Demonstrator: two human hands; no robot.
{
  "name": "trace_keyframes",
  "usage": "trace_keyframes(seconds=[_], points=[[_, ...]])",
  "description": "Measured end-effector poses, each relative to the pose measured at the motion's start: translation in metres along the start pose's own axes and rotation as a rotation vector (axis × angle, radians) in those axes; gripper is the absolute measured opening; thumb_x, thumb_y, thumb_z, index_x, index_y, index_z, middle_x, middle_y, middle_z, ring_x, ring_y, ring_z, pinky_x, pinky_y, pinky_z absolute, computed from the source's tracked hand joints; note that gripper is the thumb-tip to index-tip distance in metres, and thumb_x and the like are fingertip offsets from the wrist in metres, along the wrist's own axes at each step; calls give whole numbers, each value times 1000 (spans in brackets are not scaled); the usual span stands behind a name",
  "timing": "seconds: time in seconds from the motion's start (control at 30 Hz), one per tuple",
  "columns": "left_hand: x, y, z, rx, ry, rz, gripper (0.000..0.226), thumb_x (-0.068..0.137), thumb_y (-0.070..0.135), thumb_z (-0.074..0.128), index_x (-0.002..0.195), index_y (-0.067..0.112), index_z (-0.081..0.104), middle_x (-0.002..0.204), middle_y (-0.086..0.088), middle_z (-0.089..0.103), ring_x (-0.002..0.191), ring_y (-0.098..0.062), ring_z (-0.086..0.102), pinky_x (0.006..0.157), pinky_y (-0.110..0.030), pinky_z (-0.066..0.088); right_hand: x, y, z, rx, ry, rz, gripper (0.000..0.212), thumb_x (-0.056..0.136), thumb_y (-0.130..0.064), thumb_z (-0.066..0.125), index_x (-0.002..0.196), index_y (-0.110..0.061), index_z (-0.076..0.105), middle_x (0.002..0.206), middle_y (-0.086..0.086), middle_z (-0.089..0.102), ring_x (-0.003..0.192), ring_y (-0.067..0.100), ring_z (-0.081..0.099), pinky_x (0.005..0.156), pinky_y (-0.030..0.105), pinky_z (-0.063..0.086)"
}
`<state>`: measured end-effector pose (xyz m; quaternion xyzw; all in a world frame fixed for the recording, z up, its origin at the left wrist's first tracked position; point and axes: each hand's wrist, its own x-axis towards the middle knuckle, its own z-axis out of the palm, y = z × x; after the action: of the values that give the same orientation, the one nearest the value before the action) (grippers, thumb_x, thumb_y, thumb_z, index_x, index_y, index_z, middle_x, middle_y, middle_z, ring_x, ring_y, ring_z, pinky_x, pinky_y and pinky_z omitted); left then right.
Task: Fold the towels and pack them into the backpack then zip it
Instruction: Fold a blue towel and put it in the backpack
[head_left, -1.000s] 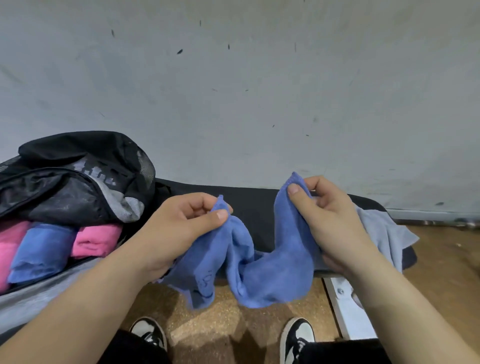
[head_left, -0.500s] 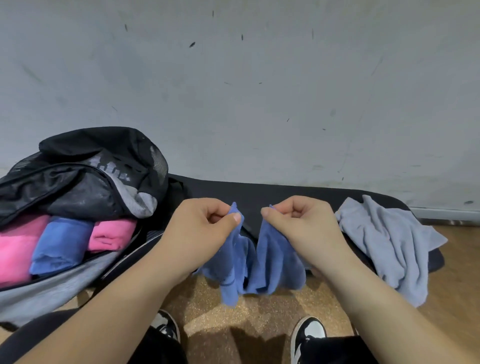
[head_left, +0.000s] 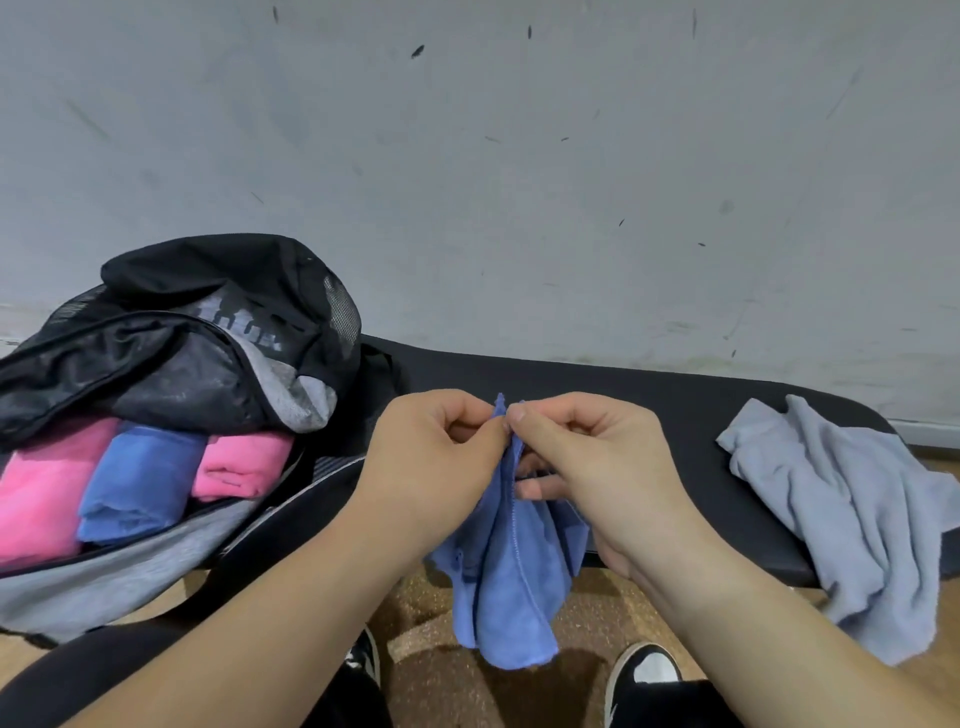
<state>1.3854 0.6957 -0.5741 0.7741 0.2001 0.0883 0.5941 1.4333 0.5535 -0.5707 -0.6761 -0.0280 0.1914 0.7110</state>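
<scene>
A blue towel (head_left: 511, 577) hangs doubled over in front of me, its two top corners brought together. My left hand (head_left: 431, 467) and my right hand (head_left: 587, 462) pinch those corners side by side, thumbs touching. The black and grey backpack (head_left: 171, 338) lies open at the left on the bench. Inside it sit two folded pink towels (head_left: 36, 499) (head_left: 241, 465) with a folded blue towel (head_left: 137, 478) between them. A pale grey-blue towel (head_left: 852, 514) lies crumpled on the right end of the bench, partly hanging over its front edge.
The black padded bench (head_left: 649, 410) runs along a grey scuffed wall (head_left: 519, 182). Below it is a brown speckled floor (head_left: 426, 613), where my two black and white shoes (head_left: 644, 670) stand.
My hands have come together, closing the blue towel in half so it hangs narrower. The camera has swung right, showing more of the grey-blue towel.
</scene>
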Motion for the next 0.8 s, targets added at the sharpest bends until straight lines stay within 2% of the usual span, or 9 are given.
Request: trace_keyframes(seconds=[0.1, 0.2, 0.37, 0.43, 0.53, 0.57, 0.63, 0.7, 0.8], points=[[1, -1, 2, -8, -16, 17, 20, 97, 15, 71, 80, 20, 81, 70, 3, 78, 66, -9, 74, 62, -25, 60, 0, -1, -1, -8, -12, -3, 14, 94, -10, 73, 84, -3, 80, 73, 16, 76, 58, 16, 71, 55, 23, 57], [1, -3, 2, 20, -50, 20, 20, 98, 19, 70, 83, 22, 82, 76, 1, 80, 75, -16, 77, 69, -31, 62, -1, -3, -4, -34, -29, 2, 25, 99, -19, 68, 83, -4, 81, 76, 17, 77, 64, 22, 74, 59, 25, 59], [-3, -4, 0, 13, -124, 62, 3, 89, 21, 81, 86, 22, 81, 75, 3, 80, 70, -12, 76, 68, -26, 62, -4, -6, -11, 50, -143, 121, 48, 108, -37, 49, 97, -1, 79, 89, 19, 80, 83, 32, 78, 84, 45, 63], [-3, -5, -1, 45, -108, 97, 9, 92, 16, 78, 85, 22, 80, 73, 2, 78, 66, -7, 70, 64, -27, 58, -1, -4, -16, 55, -138, 126, 46, 107, -39, 51, 101, -3, 79, 91, 16, 79, 86, 33, 77, 86, 45, 62], [-4, -3, -3, 26, -123, 97, 11, 96, 17, 73, 88, 20, 81, 82, -9, 78, 72, -14, 68, 75, -47, 60, 8, 3, -30, -184, -97, -62, 17, 99, -28, 66, 104, -19, 80, 95, -3, 77, 88, 12, 71, 82, 31, 57], [-7, -1, -4, 7, -144, 97, 11, 97, 19, 72, 89, 20, 80, 85, -11, 78, 75, -18, 70, 79, -49, 60, 10, 4, -37, -275, -144, -108, 18, 93, -26, 73, 110, -25, 78, 103, -9, 76, 97, 5, 70, 87, 27, 54], [-11, 2, -6, -29, -192, 108, 13, 97, 26, 70, 90, 19, 78, 90, -12, 78, 85, -31, 74, 85, -53, 59, 14, 8, -51, -367, -318, -110, 40, 85, -23, 79, 124, -27, 72, 123, -11, 74, 120, 1, 65, 102, 27, 49], [-13, 2, -11, -78, -224, 116, 17, 93, 31, 66, 90, 17, 76, 92, -18, 76, 84, -35, 71, 82, -51, 57, 14, 13, -60, -373, -478, -56, 37, 88, -10, 81, 123, -19, 73, 119, -3, 77, 117, 8, 69, 101, 30, 53], [-18, 5, -17, -241, -272, 97, 16, 89, 23, 63, 83, 10, 71, 82, -17, 69, 78, -20, 62, 76, -33, 50, 14, 28, -66, -583, -476, -110, 28, 89, -12, 80, 115, -24, 75, 108, 2, 77, 102, 15, 72, 97, 41, 57]])
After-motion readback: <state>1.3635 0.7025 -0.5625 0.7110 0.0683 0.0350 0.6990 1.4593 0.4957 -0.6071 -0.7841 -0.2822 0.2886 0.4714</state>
